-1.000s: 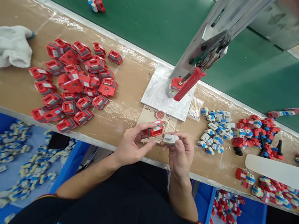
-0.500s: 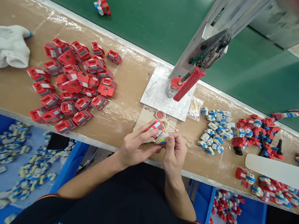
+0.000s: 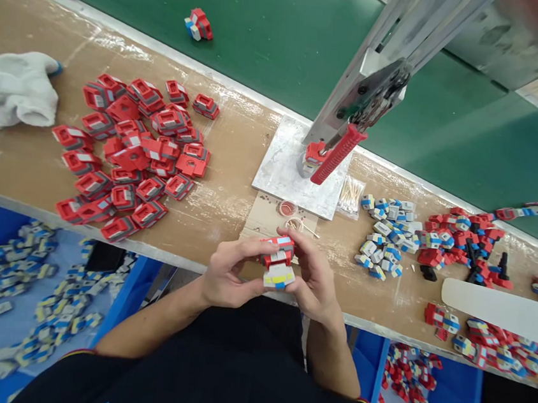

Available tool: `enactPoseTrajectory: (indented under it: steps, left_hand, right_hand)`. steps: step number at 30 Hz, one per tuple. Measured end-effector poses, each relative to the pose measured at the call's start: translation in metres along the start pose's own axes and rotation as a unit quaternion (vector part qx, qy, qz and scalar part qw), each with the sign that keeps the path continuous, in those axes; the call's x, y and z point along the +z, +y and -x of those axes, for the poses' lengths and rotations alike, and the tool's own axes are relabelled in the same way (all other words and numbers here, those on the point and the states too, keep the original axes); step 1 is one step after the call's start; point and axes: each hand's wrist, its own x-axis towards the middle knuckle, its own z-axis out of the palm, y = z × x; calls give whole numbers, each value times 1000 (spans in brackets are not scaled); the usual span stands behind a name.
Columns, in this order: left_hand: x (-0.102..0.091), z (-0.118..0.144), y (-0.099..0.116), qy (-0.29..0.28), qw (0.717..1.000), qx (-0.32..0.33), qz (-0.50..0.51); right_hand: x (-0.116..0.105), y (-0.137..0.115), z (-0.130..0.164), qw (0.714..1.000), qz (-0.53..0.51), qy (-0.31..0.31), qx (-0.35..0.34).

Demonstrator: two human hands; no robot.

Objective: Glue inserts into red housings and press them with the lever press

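Between my two hands, above the table's front edge, is a small toy vehicle part (image 3: 280,261), red and grey on top with a white, yellow and blue piece at its lower end. My left hand (image 3: 235,271) grips its left side with thumb and fingers. On the right side, my right hand (image 3: 314,282) pinches it the same way. Just beyond the hands lie a small round dish of red material (image 3: 288,208) and a second small dish with a cotton swab (image 3: 311,231) beside it. Both sit on a piece of cardboard (image 3: 256,216).
A press with a red handle (image 3: 340,154) stands on a metal plate (image 3: 273,157), with a red part under it. Red parts (image 3: 129,156) are heaped left; white-blue parts (image 3: 386,230) lie right. A green belt (image 3: 268,28) runs behind. Blue bins (image 3: 137,290) stand below.
Both hands have turned the toy part, so its white, yellow and blue end now faces me, and drawn it slightly closer. Red pieces on the green belt have shifted right.
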Motion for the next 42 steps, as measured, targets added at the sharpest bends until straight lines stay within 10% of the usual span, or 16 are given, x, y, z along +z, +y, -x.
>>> enactPoseTrajectory:
  steps: [23,30,36,42]
  left_hand:
    - [-15,-12,18,-59,998,-32,11]
    - [-46,-23,-11,159,948,-209,179]
    - [-82,-25,-17,260,887,-275,265]
    - [-84,-19,-15,209,899,-291,253]
  right_hand:
    - [8,-8,1,999,-5,28,-30]
    - [-57,3,-54,978,172,90,-71]
    - [-109,-35,-117,974,119,-184,-63]
    - [-104,-100,-157,969,93,70,-219]
